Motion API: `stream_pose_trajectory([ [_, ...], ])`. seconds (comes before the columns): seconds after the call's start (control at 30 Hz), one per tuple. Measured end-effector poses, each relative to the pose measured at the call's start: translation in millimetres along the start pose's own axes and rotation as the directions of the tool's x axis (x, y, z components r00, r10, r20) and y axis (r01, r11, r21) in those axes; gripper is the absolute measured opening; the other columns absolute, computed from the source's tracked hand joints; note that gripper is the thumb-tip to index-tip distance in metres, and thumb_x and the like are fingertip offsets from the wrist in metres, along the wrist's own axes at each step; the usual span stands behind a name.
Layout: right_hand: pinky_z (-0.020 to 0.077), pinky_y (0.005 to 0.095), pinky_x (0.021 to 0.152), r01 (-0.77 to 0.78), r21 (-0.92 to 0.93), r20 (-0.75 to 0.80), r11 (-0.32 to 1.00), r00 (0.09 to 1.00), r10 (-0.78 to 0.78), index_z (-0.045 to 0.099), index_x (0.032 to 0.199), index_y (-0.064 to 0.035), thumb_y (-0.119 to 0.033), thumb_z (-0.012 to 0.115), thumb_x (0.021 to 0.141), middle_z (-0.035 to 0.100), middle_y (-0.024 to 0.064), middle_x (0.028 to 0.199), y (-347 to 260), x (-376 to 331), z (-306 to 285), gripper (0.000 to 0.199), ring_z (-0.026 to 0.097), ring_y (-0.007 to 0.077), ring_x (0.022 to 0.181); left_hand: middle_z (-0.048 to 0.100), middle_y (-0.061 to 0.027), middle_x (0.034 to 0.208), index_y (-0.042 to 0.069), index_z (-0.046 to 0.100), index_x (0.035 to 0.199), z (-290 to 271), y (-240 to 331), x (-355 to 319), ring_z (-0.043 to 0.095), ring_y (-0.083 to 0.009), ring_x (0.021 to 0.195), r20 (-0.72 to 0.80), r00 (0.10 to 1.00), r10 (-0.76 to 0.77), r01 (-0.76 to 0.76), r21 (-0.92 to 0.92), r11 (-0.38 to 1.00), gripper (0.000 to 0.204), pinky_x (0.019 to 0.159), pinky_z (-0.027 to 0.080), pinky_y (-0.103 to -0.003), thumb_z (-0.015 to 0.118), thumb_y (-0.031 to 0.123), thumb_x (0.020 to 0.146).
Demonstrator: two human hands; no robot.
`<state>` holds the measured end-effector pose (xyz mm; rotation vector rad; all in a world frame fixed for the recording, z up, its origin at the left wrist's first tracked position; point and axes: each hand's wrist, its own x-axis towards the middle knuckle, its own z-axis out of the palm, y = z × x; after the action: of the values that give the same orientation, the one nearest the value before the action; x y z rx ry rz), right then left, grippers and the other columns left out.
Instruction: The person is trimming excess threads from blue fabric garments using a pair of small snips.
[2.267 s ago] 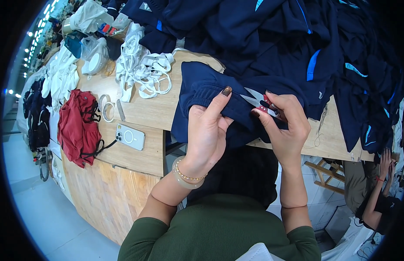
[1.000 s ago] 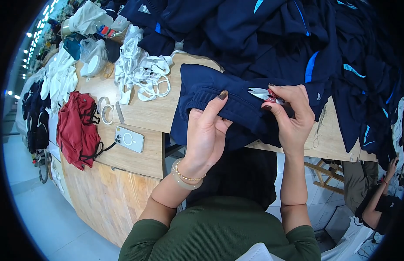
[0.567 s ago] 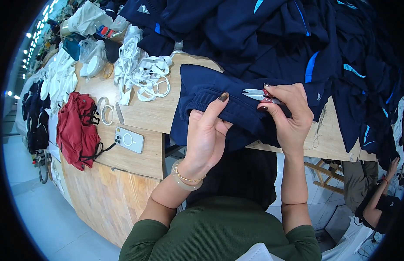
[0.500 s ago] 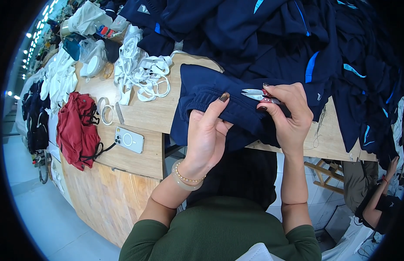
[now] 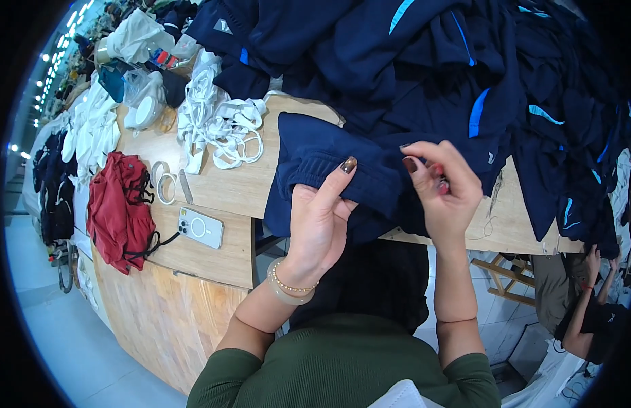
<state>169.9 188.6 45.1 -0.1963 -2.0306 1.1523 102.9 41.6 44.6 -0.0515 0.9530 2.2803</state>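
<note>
A navy garment [image 5: 305,139] with a gathered elastic edge lies at the near side of the table. My left hand [image 5: 321,228] grips that edge, thumb on top and the other fingers curled beneath. Just right of it, my right hand [image 5: 452,194] is raised over the cloth, with red-handled thread snips [image 5: 439,178] tucked in its palm. The snips' blades are hidden by the hand. My right thumb and index finger reach out toward the garment, their tips a little apart; whether a thread is between them is too fine to see.
A large heap of navy garments [image 5: 424,75] with blue trim covers the far and right side. To the left are white straps [image 5: 237,126], tape rolls [image 5: 167,187], a phone [image 5: 200,228] and a red cloth bag [image 5: 121,211]. Another person's arm [image 5: 579,309] shows far right.
The snips' blades pointed left over the cloth before; now the snips are drawn back into my right palm, with thumb and index finger extended. My left hand keeps its hold on the garment.
</note>
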Motion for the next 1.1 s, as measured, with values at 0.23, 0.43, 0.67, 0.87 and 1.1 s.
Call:
stream_pose_trajectory([
  [0.23,0.0371,0.0283,0.047,0.347,-0.236,0.024,0.908,0.936,-0.352,0.069,0.093,-0.0021,0.002,0.076,0.065,0.049,0.0055,0.062,2.4,3.2,9.0,0.029,0.049,0.0195,0.052,0.068,-0.0053,0.095,-0.001,0.065,0.101,7.6,3.2,-6.3,0.066,-0.0123,0.082,-0.017,1.000,0.008,-0.008,0.019,1.000,0.012,0.074,0.054,-0.027,0.061,0.007,0.093],
  [0.43,0.0387,0.0284,0.048,0.437,-0.380,0.145,0.815,0.898,-0.414,0.067,0.092,-0.0009,-0.002,0.073,0.067,0.049,0.0051,0.063,2.9,1.9,8.3,0.026,0.051,0.0191,0.054,0.065,0.0023,0.080,0.003,0.067,0.086,15.2,3.9,-7.7,0.061,-0.0053,0.063,-0.092,0.996,0.020,-0.015,0.058,0.998,0.007,0.060,0.049,-0.020,0.064,0.007,0.091],
  [0.67,0.0370,0.0275,0.046,0.390,-0.302,0.051,0.870,0.918,-0.393,0.065,0.090,0.0010,0.003,0.071,0.062,0.047,0.0048,0.061,2.0,2.5,4.4,0.029,0.049,0.0184,0.051,0.065,-0.0003,0.081,0.003,0.066,0.088,20.7,3.2,-4.9,0.064,-0.0068,0.068,-0.144,0.990,0.000,0.009,0.060,0.998,0.007,0.061,0.049,-0.021,0.063,0.007,0.092],
  [0.87,0.0370,0.0277,0.045,0.389,-0.327,0.071,0.861,0.919,-0.388,0.066,0.092,-0.0001,0.001,0.074,0.065,0.046,0.0046,0.061,3.2,-2.0,2.2,0.028,0.048,0.0185,0.051,0.068,-0.0074,0.093,-0.004,0.064,0.097,5.2,2.1,-3.7,0.066,-0.0111,0.082,-0.015,1.000,-0.011,0.011,0.044,0.999,0.010,0.070,0.057,-0.028,0.063,0.005,0.092],
  [1.1,0.0382,0.0282,0.047,0.458,-0.359,0.129,0.813,0.887,-0.442,0.067,0.094,-0.0007,-0.005,0.075,0.063,0.045,0.0048,0.063,5.0,-2.8,6.4,0.032,0.049,0.0187,0.053,0.067,-0.0066,0.086,-0.003,0.065,0.087,-0.5,-2.0,-4.0,0.065,-0.0112,0.068,0.012,1.000,-0.001,0.001,0.040,0.999,0.009,0.058,0.056,-0.026,0.063,0.005,0.091],
])
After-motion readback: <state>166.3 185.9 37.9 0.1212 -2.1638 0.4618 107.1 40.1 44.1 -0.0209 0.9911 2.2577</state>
